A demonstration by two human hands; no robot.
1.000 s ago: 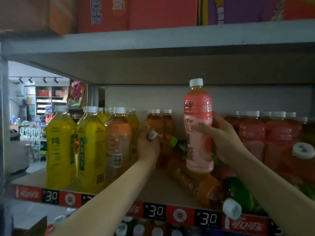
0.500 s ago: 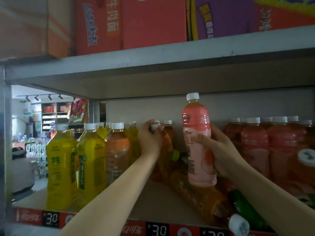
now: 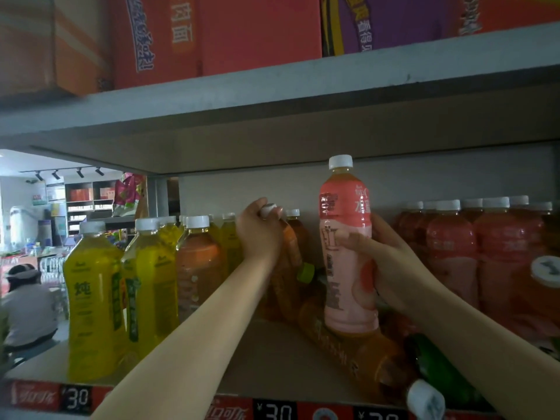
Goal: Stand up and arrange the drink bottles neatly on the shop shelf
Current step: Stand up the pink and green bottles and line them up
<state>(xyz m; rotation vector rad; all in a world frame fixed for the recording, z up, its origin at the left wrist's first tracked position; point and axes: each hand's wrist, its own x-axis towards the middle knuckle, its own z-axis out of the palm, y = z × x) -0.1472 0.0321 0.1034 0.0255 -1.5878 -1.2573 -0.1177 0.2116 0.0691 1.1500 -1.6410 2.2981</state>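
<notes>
My right hand grips a pink-labelled bottle with a white cap, held upright above the shelf board. My left hand grips the neck of an orange-brown tea bottle near the back of the shelf, almost upright. Under the pink bottle an orange bottle lies on its side, cap toward me. A green bottle lies beside it at the right. A green cap shows behind my left wrist.
Yellow bottles and an orange one stand in rows at the left. Pink bottles stand in rows at the right. The upper shelf hangs close above, loaded with cartons. A seated person is beyond the shelf's left end.
My left hand has lifted the tea bottle from tilted to almost upright. The pink bottle has stayed in my right hand. The view has tilted upward.
</notes>
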